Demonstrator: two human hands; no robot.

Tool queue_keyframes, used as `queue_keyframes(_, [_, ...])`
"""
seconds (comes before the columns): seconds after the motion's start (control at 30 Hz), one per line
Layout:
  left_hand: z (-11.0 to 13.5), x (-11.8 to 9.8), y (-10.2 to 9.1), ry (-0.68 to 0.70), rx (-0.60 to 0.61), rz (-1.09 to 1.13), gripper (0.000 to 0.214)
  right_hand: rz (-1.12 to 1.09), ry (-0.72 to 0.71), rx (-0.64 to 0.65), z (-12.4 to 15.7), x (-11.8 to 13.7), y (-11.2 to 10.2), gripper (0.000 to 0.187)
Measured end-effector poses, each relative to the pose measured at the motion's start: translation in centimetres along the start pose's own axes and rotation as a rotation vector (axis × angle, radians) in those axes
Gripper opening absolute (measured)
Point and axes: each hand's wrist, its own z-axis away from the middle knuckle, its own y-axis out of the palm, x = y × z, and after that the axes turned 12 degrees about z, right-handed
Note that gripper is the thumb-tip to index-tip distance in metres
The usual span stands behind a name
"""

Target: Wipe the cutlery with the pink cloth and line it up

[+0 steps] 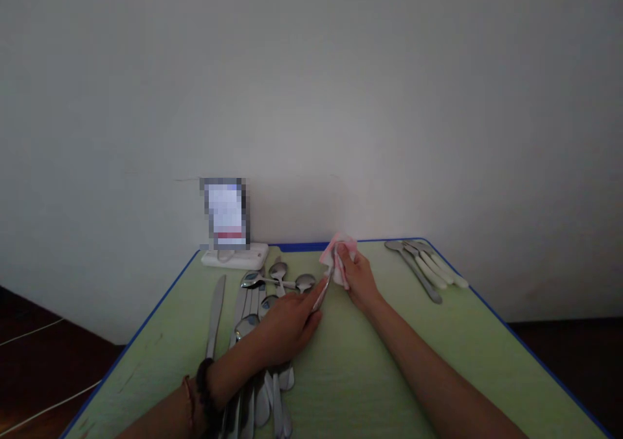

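My left hand (pixel 292 325) is closed around the handle of a metal spoon (pixel 320 296), above the middle of the table. The spoon points away from me, and its head is mostly hidden by a pink and white cloth (pixel 344 239). With thumb on top, my right hand (pixel 359 276) pinches this cloth around the spoon's head. Under and beside my left forearm lies a pile of metal cutlery, with several spoons (pixel 279 271) and long handles. A table knife (pixel 216 312) lies apart on the pile's left.
On the right of the green table (pixel 360 374) are a metal spoon (pixel 416 273) and several pieces of cutlery with white handles (pixel 435 267). A phone-like screen (pixel 226 212), pixelated, stands on a white base (pixel 236 257) at the back left. A pale wall (pixel 311 101) rises behind.
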Motion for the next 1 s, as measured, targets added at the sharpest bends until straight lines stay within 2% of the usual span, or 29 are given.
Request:
queue_keyframes(0.17, [-0.19,0.32,-0.13,-0.041,-0.004,0.049,0.039,0.001,0.088,0.118,0.30,0.49,0.00,0.042])
queue_keyframes(0.37, [-0.41,0.49,0.10,-0.085,-0.008,0.062,0.032,0.056,0.076,0.245,0.46,0.28,-0.09,0.039])
queue_keyframes(0.43, [-0.40,0.43,-0.01,-0.089,-0.014,0.077,0.031,0.026,0.073,0.233,0.43,0.16,-0.08,0.037])
queue_keyframes(0.6, [-0.27,0.22,-0.65,-0.037,0.024,0.191,0.027,-0.162,0.047,0.063,0.20,0.20,-0.01,0.036])
queue_keyframes(0.73, [-0.25,0.23,-0.84,-0.002,-0.001,0.215,0.026,-0.164,0.064,0.006,0.11,0.40,0.04,0.037])
queue_keyframes(0.8, [-0.27,0.32,-0.76,-0.016,-0.017,0.247,0.027,-0.119,0.093,0.031,0.18,0.44,0.04,0.040])
queue_keyframes(1.0, [-0.42,0.49,-0.47,-0.045,-0.030,0.276,0.025,-0.021,0.133,0.214,0.52,0.33,-0.05,0.043])
